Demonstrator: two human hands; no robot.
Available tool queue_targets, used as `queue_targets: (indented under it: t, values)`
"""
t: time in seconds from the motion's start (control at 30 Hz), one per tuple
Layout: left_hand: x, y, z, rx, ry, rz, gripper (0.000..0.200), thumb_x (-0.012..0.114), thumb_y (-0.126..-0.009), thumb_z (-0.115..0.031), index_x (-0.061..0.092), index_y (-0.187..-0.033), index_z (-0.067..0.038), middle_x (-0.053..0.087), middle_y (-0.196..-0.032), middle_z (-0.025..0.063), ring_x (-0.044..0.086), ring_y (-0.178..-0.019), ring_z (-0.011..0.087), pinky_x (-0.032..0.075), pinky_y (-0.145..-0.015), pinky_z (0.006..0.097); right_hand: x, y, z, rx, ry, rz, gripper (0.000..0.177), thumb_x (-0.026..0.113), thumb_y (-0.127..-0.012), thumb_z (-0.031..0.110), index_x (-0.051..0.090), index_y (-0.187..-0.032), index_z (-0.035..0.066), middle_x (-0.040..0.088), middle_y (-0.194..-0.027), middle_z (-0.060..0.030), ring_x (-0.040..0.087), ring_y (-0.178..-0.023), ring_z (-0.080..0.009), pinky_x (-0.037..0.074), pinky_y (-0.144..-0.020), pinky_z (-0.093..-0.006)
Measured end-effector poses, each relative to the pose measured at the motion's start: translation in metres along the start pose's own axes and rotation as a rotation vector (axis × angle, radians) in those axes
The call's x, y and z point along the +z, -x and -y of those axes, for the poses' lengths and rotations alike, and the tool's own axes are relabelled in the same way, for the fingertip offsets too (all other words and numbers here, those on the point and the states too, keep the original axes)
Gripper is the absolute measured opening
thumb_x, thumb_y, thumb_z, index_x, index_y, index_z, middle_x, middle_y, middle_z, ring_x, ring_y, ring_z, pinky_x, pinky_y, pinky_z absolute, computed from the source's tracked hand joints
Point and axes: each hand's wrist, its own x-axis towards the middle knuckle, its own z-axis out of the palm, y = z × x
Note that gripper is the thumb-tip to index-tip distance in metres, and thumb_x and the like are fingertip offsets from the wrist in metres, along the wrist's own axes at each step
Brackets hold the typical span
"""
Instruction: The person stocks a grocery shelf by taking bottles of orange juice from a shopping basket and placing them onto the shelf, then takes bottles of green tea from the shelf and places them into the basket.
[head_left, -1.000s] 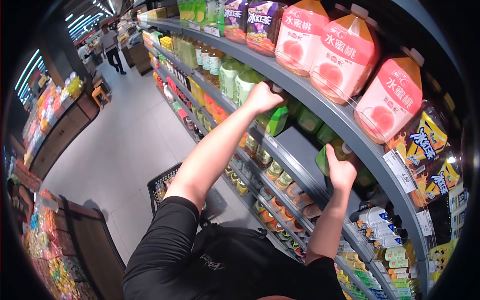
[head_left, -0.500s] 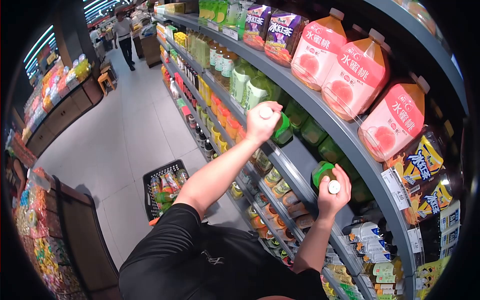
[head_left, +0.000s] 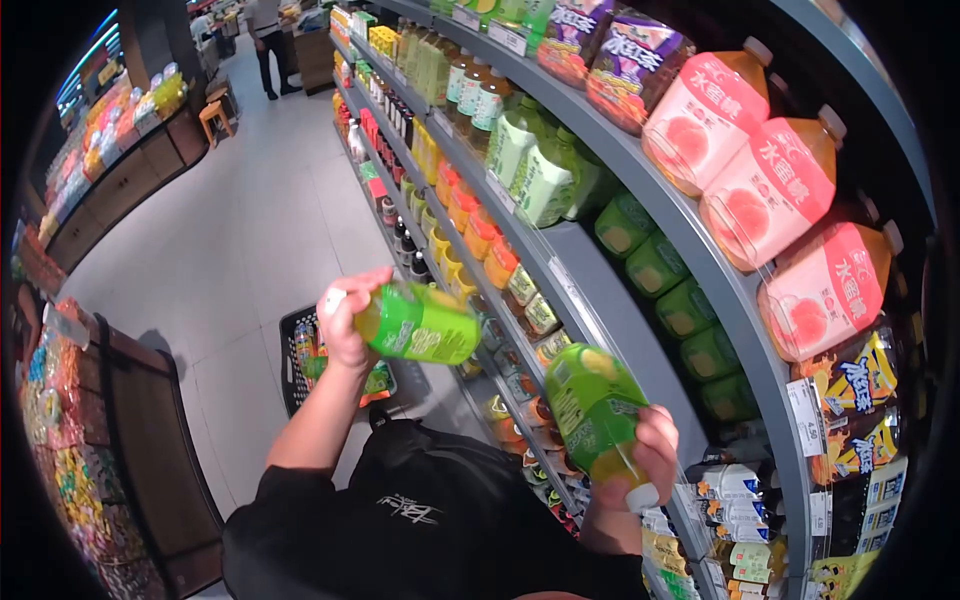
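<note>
My left hand (head_left: 345,318) is closed round the neck of a green-labelled drink bottle (head_left: 425,323). That bottle lies nearly sideways in the air, its base pointing right, above the floor and the basket's right side. My right hand (head_left: 652,452) grips a second green-labelled drink bottle (head_left: 588,400) near its white cap. This one is tilted, base up and away from me, in front of the shelf edge. On the shelf behind, several more green bottles (head_left: 660,265) stand in a row in shadow. A black basket (head_left: 290,345) with packaged goods inside sits on the floor, partly hidden by my left arm.
Curved grey shelves (head_left: 600,285) of drinks run along my right. Large pink-labelled peach bottles (head_left: 770,195) stand on the upper shelf. A display of wrapped sweets (head_left: 75,450) is at my left. Farther down the tiled aisle (head_left: 260,190) a person (head_left: 268,45) stands by a wooden stool (head_left: 213,122).
Both hands have drawn their bottles out from the shelf. The left one has swung left and tipped sideways; the right one is now tilted base up. The camera view has shifted.
</note>
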Motion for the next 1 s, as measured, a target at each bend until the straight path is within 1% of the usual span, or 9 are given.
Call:
queue_targets:
  t: [0.07,0.1,0.27,0.4,0.43,0.53,0.67,0.8,1.0]
  values:
    - [-0.052,0.021,0.011,-0.074,-0.109,-0.162,0.02,0.058,-0.082,-0.013,0.065,-0.092,0.003,0.071,-0.099,0.0204,0.066,-0.107,0.0351,0.048,-0.105,0.0499,0.029,0.012,-0.002,0.244,-0.164,0.028,0.041,0.067,-0.094,0.035,0.059,-0.108,-0.001,0.067,-0.104,-0.0218,0.065,-0.099,-0.0409,0.051,-0.089,-0.0577]
    - [-0.079,0.034,0.021,-0.099,-0.122,-0.259,0.02,0.058,-0.083,-0.014,0.065,-0.092,0.002,0.07,-0.1,0.0197,0.066,-0.105,0.034,0.049,-0.103,0.0484,0.052,0.009,-0.005,0.314,-0.198,0.003,0.027,0.07,-0.084,0.019,0.065,-0.101,-0.001,0.071,-0.105,-0.0212,0.069,-0.092,-0.0409,0.056,-0.085,-0.0504]
    - [-0.21,0.089,0.055,-0.535,0.367,-0.794,0.02,0.057,-0.085,-0.017,0.06,-0.099,-0.003,0.065,-0.109,0.014,0.063,-0.105,0.0297,0.05,-0.101,0.0467,0.142,0.058,-0.028,0.633,-0.153,0.368,0.024,0.073,-0.08,0.008,0.069,-0.102,-0.001,0.072,-0.109,-0.0194,0.071,-0.101,-0.0316,0.055,-0.092,-0.0408]
    - [-0.266,0.109,0.046,-0.554,0.369,-0.842,0.026,0.055,-0.086,-0.025,0.059,-0.103,-0.005,0.064,-0.113,0.0112,0.062,-0.108,0.0285,0.049,-0.102,0.0465,0.219,0.078,-0.044,0.757,-0.193,0.539,0.023,0.072,-0.082,0.004,0.07,-0.105,0.0,0.073,-0.109,-0.018,0.07,-0.104,-0.0301,0.054,-0.093,-0.0373]
    - [-0.274,0.11,0.039,-0.552,0.37,-0.869,0.028,0.055,-0.086,-0.026,0.059,-0.104,-0.005,0.064,-0.113,0.0109,0.062,-0.109,0.0287,0.049,-0.103,0.047,0.24,0.084,-0.045,0.814,-0.214,0.496,0.019,0.07,-0.087,0.004,0.07,-0.105,0.0,0.073,-0.109,-0.0147,0.07,-0.103,-0.0241,0.054,-0.092,-0.0346]
    - [-0.303,0.107,0.033,-0.532,0.381,-0.938,0.033,0.053,-0.086,-0.03,0.059,-0.107,-0.006,0.064,-0.116,0.0096,0.061,-0.111,0.0299,0.048,-0.103,0.0501,0.3,0.11,-0.063,1.28,-0.327,0.465,0.011,0.064,-0.094,0.006,0.069,-0.103,0.001,0.072,-0.11,-0.0099,0.067,-0.102,-0.0168,0.052,-0.092,-0.0318]
    - [-0.33,0.092,0.019,-0.512,0.431,-0.992,0.036,0.052,-0.087,-0.03,0.06,-0.11,-0.004,0.066,-0.116,0.0111,0.063,-0.11,0.0298,0.05,-0.102,0.0463,0.378,0.151,-0.087,1.43,-0.352,0.516,0.017,0.07,-0.096,0.018,0.072,-0.104,0.003,0.069,-0.092,0.0014,0.062,-0.083,-0.0071,0.05,-0.075,-0.0245]
    - [-0.377,0.097,0.023,-0.509,0.45,-1.015,0.036,0.052,-0.088,-0.029,0.062,-0.109,-0.002,0.067,-0.116,0.0127,0.063,-0.109,0.0298,0.051,-0.1,0.044,0.448,0.174,-0.084,1.593,-0.353,0.65,0.024,0.071,-0.096,0.021,0.073,-0.109,0.001,0.07,-0.096,-0.0005,0.064,-0.086,-0.0098,0.051,-0.078,-0.0259]
    - [-0.421,0.107,0.026,-0.578,0.373,-1.118,0.032,0.054,-0.088,-0.025,0.064,-0.107,-0.001,0.068,-0.113,0.0136,0.064,-0.107,0.0294,0.051,-0.099,0.0443,0.525,0.26,-0.103,1.775,-0.433,0.558,0.026,0.07,-0.095,0.019,0.071,-0.114,0.001,0.071,-0.107,-0.0051,0.066,-0.097,-0.0149,0.051,-0.088,-0.03]
